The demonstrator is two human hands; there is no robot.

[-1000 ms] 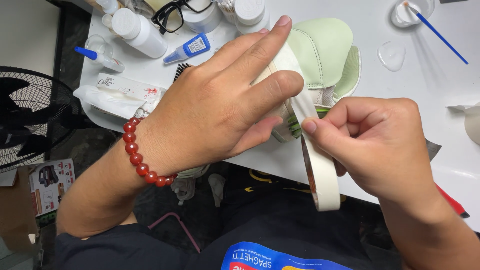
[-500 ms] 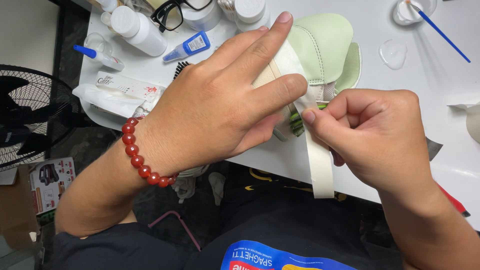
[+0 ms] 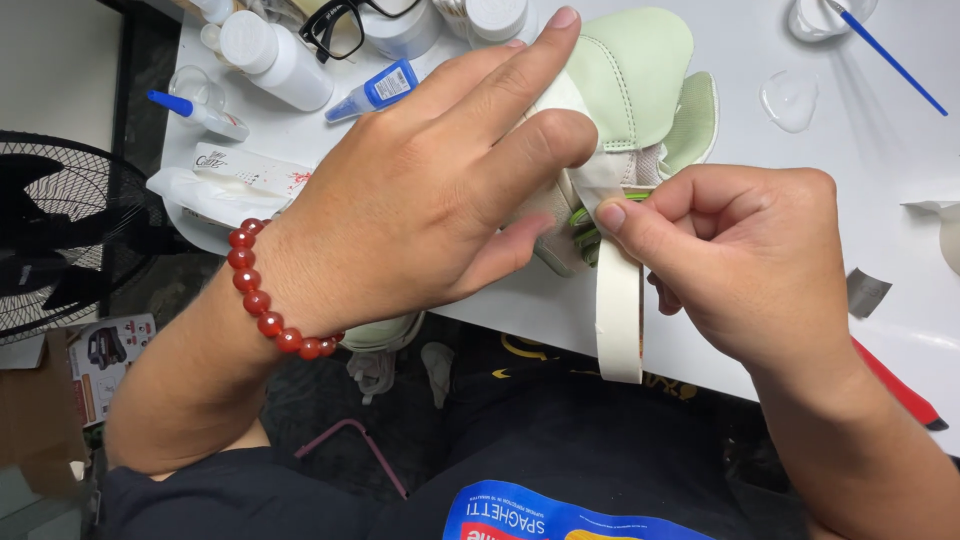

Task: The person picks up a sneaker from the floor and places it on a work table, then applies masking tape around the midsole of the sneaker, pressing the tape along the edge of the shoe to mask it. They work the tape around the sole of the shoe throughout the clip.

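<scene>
A pale green shoe (image 3: 640, 75) is being pressed to the white desk (image 3: 500, 320) at its near edge by the left hand (image 3: 420, 200), fingers spread flat over it. A cream strip (image 3: 618, 310), hanging below the shoe past the desk edge, is being pinched closed between thumb and forefinger of the right hand (image 3: 740, 260). The strip could be torn or pulled crooked if tugged too hard. Since the earlier frame, the right hand has been shifted slightly nearer the shoe.
</scene>
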